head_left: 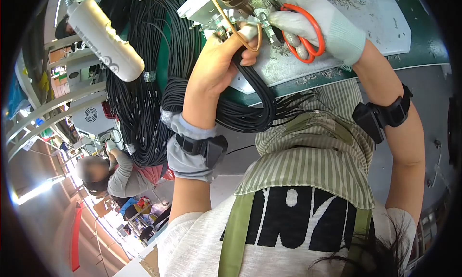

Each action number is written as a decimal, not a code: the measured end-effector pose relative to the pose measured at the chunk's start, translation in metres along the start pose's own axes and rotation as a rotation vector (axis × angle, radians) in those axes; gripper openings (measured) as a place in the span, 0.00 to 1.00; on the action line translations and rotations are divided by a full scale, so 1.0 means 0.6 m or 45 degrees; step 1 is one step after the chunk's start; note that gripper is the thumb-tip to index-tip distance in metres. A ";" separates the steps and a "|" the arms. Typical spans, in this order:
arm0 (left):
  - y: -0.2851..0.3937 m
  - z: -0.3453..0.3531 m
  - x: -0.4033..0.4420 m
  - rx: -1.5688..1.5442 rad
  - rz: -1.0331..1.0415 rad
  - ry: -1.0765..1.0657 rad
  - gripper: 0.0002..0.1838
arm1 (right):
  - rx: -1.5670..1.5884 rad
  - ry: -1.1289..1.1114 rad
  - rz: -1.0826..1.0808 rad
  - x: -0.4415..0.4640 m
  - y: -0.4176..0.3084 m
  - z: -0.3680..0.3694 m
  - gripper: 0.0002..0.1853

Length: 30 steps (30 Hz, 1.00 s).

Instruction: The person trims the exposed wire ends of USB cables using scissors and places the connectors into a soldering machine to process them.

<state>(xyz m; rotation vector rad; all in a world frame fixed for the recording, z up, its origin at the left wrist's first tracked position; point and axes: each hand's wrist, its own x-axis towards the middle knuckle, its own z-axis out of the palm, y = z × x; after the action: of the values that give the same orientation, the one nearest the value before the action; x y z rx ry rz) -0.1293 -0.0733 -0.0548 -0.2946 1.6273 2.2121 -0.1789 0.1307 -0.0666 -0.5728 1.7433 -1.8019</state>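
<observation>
My left hand (222, 60) is closed around a bundle of black cables (257, 86), its fingertips up by a small metal fixture (262, 20). The cables hang from that hand and curve down over the table edge. My right hand (320, 24), in a whitish glove, carries scissors (315, 33) with red-orange handles looped around its fingers. Its thumb and fingertips meet at the metal fixture; whether they also pinch a cable end is hidden. A tan bent rod or tube (232, 24) crosses in front of my left fingers.
Thick coils of black cable (144, 94) hang at the left. A white board (385, 21) strewn with small metallic bits lies on the green table (430, 41). A white cylindrical lamp-like housing (106, 38) juts in at upper left. Another person (125, 178) works at lower left.
</observation>
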 end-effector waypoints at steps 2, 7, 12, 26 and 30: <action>-0.007 0.011 -0.023 -0.006 0.021 0.101 0.03 | -0.113 0.015 -0.172 -0.019 -0.005 -0.001 0.13; -0.024 0.024 -0.109 0.045 0.229 0.336 0.04 | -0.238 0.319 0.216 -0.108 -0.043 -0.022 0.09; -0.012 0.075 -0.119 0.412 0.137 0.080 0.08 | -0.088 0.239 0.206 -0.121 -0.067 0.019 0.08; -0.003 0.077 -0.138 0.341 -0.062 0.015 0.10 | -0.775 0.488 -0.509 -0.130 -0.036 0.078 0.04; -0.002 0.083 -0.142 0.464 0.072 0.076 0.07 | -0.815 0.494 -0.162 -0.158 -0.035 0.029 0.05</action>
<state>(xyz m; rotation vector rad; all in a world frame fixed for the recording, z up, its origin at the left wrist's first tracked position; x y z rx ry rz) -0.0491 -0.0406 -0.0079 -0.2160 2.0494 1.9095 -0.0981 0.1797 -0.0372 -0.6147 2.6344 -1.4784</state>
